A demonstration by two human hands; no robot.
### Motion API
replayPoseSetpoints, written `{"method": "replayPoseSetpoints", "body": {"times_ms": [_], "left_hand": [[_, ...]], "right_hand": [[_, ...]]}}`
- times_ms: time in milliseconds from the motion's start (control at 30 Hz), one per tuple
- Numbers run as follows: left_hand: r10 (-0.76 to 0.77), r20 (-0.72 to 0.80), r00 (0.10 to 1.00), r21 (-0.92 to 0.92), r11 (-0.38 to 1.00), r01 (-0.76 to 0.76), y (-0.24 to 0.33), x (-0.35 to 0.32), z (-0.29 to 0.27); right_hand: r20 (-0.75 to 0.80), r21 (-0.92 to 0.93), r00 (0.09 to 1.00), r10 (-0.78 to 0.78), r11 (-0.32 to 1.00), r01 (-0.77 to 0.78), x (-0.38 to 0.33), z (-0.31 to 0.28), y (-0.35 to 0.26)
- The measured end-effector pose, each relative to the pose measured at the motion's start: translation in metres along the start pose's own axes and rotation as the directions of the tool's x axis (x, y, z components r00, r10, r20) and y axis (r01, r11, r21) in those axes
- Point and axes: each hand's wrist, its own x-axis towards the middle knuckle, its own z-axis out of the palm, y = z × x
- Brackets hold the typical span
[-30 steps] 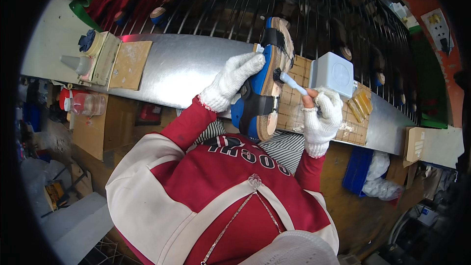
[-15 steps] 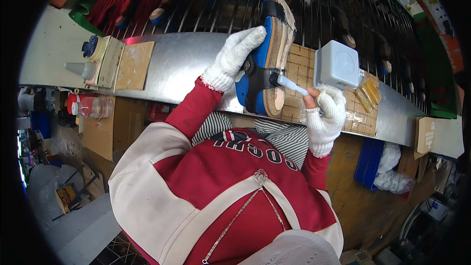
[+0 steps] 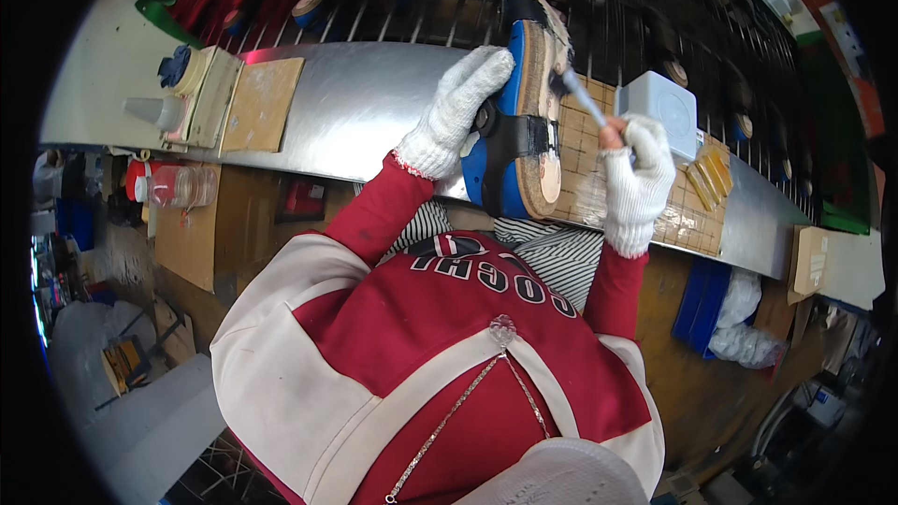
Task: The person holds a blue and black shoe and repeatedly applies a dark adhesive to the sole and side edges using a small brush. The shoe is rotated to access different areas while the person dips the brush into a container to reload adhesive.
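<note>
brush point(image 3: 582, 98) tip has climbed toward the sandal point(image 3: 524, 103) toe.

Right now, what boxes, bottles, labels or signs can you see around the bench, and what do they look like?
Grey box: squarish, on the bench past the right hand.
Clear plastic bottle: lying under the bench, far left, red cap.
Cardboard sheet: tan, far right, small pale label.
Card: pale, top right.

Metal bench point(image 3: 355, 112) carries a tan board point(image 3: 262, 103) and a grey box point(image 3: 666, 108). Plastic bottle point(image 3: 178, 187) sits below, cardboard point(image 3: 192, 243) beside it.
</note>
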Motion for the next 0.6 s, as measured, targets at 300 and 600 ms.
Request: {"method": "replayPoseSetpoints", "body": {"times_ms": [300, 600], "left_hand": [[0.086, -0.198, 0.977, 0.260, 0.965, -0.032, 0.018, -0.014, -0.026], [0.049, -0.194, 0.980, 0.266, 0.964, 0.005, 0.017, -0.015, -0.027]], "right_hand": [[0.262, -0.064, 0.960, 0.093, 0.995, -0.079, -0.040, -0.017, -0.022], [0.141, -0.281, 0.988, -0.067, 0.954, 0.104, -0.033, -0.002, -0.026]]}}
